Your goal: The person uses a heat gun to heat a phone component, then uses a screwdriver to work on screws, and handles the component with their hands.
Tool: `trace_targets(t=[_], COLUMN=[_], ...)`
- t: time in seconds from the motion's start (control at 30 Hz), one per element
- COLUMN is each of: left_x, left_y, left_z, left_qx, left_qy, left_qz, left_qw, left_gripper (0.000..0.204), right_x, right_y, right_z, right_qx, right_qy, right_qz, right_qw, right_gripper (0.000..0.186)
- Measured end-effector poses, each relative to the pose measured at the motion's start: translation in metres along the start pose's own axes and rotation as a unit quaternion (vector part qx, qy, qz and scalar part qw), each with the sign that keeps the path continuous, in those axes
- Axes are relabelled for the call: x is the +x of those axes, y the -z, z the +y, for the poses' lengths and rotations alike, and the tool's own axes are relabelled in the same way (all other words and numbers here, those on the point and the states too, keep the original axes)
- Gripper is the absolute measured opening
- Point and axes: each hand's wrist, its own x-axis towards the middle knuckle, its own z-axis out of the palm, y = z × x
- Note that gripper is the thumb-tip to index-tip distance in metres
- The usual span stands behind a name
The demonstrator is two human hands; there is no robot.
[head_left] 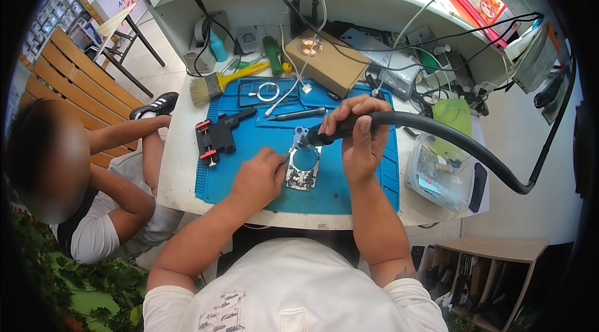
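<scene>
Right hand [359,138] raised from an upright forearm, fingers closed around the black hose [446,132], thumb on the near side; the nozzle [304,143] slants down-left beyond those fingers. Left hand [257,177] low, fingers curled together; cannot tell whether they pinch the plate [302,180], just right of their tips on the mat [334,200].

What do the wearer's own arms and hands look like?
The left hand and right hand are ungloved, the forearms bare. Short, loose off-white sleeves cover the upper arms; a dark marking shows near the right one.
</scene>
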Motion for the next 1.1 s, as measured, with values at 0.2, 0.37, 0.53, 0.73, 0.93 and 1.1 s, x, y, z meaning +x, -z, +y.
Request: trace_targets(t=[0.2,0.37,0.53,0.73,0.93,1.1], left_x=[-0.001,0.006,0.003,0.004,0.004,0.005], left_y=[0.005,0.010,0.006,-0.007,-0.005,0.008], left_z=[0.004,0.005,0.009,0.012,0.010,0.010], left_qx=[0.079,0.089,0.094,0.101,0.068,0.046], left_qy=[-0.006,0.026,0.031,0.053,0.041,0.022], left_qz=[-0.064,-0.073,-0.041,-0.008,0.016,-0.016], left_qw=[0.995,0.993,0.994,0.993,0.997,0.999], left_gripper=[0.017,0.016,0.012,0.012,0.011,0.009], right_x=[0.000,0.000,0.000,0.000,0.001,0.004], right_y=[0.001,0.002,0.001,0.001,0.003,0.006], right_z=[0.000,-0.001,-0.001,0.000,-0.001,-0.004], right_qx=[0.002,0.004,0.008,0.010,0.012,0.012], right_qy=[-0.005,-0.006,-0.006,0.000,-0.002,0.007], right_qz=[0.003,0.007,0.009,0.002,0.013,0.006], right_qw=[1.000,1.000,1.000,1.000,1.000,1.000], right_gripper=[0.026,0.026,0.026,0.025,0.027,0.026])
